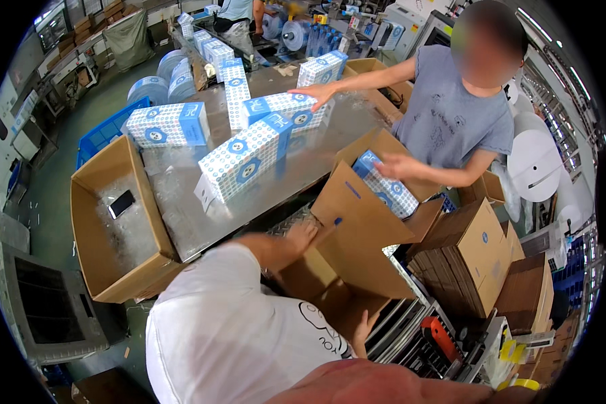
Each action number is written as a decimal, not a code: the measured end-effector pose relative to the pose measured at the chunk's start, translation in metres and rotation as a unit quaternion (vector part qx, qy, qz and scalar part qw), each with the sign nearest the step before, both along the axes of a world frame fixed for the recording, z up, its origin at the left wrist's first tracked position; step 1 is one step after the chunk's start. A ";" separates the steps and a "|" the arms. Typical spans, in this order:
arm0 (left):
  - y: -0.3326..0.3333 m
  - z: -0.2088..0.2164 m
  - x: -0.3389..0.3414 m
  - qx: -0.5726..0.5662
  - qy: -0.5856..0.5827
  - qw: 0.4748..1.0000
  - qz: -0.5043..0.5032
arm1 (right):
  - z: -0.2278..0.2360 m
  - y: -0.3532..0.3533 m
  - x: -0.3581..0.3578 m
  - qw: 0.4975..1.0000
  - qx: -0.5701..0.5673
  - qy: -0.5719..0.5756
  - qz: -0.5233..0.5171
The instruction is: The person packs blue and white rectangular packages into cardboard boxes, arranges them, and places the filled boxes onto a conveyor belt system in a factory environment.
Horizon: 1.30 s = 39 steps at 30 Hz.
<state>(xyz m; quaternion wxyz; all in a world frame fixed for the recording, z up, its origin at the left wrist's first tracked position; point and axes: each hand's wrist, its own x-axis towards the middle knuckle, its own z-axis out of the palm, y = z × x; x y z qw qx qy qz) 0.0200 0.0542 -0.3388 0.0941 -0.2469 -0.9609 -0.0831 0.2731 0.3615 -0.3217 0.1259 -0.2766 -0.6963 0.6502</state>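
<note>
An open, empty-looking cardboard box stands in front of me beside the metal table, its flaps up. My left hand grips its left upper edge, fingers laid along the cardboard. At the box's near right side my right hand presses against the wall, fingers partly hidden. Just beyond, a second open cardboard box holds a white and blue patterned pack. A co-worker's blurred hand is over that pack. Their other hand rests on another pack on the table.
Several patterned packs, one nearest me, stand on the metal table. At left, a cardboard box contains clear plastic and a phone. Flattened cartons are stacked at right, near a red-handled tool.
</note>
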 end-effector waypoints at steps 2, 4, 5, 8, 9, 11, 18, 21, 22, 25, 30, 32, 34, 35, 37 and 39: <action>-0.047 0.080 -0.059 -0.113 0.187 0.963 -0.158 | -0.012 -0.036 -0.027 0.998 0.043 -0.051 0.013; -0.084 0.189 -0.087 -0.017 0.007 0.995 -0.094 | -0.015 -0.078 -0.046 0.984 -0.032 -0.107 0.141; -0.156 0.167 -0.111 -0.013 0.176 0.980 -0.093 | -0.010 -0.081 -0.054 0.980 0.013 -0.100 0.173; -0.228 0.253 -0.091 -0.150 -0.103 0.959 0.216 | -0.007 -0.087 -0.050 0.971 0.136 -0.085 0.179; -0.254 0.251 -0.088 -0.114 -0.170 0.949 0.240 | -0.007 -0.091 -0.055 0.963 0.176 -0.075 0.188; -0.283 0.248 -0.076 -0.067 -0.236 0.929 0.276 | -0.014 -0.077 -0.061 0.947 0.192 -0.033 0.254; -0.263 0.214 0.021 0.092 -0.310 0.878 0.353 | 0.136 -0.115 -0.193 0.882 0.274 -0.040 0.382; -0.272 0.245 0.017 0.195 -0.431 0.846 0.246 | 0.158 -0.236 -0.276 0.858 0.013 0.016 0.514; -0.277 0.267 0.013 0.227 -0.500 0.809 0.210 | 0.145 -0.272 -0.300 0.838 -0.011 0.007 0.545; -0.310 0.290 -0.007 0.000 -0.396 0.918 0.035 | 0.116 -0.375 -0.342 0.766 -0.020 0.009 0.642; -0.386 0.254 -0.048 -0.044 0.030 0.962 -0.269 | 0.173 -0.450 -0.403 0.744 -0.032 -0.004 0.667; -0.388 0.242 -0.077 -0.053 0.004 0.938 -0.342 | 0.232 -0.474 -0.442 0.754 -0.063 0.021 0.653; -0.376 0.247 -0.108 -0.046 -0.119 0.932 -0.340 | 0.260 -0.506 -0.489 0.775 -0.027 0.098 0.624; -0.367 0.239 -0.121 -0.030 -0.168 0.934 -0.314 | 0.278 -0.527 -0.510 0.766 0.008 0.126 0.631; -0.358 0.228 -0.130 0.012 -0.194 0.940 -0.281 | 0.288 -0.564 -0.561 0.754 0.096 0.183 0.624; -0.358 0.227 -0.130 0.068 -0.148 0.955 -0.249 | 0.286 -0.598 -0.610 0.737 0.245 0.227 0.587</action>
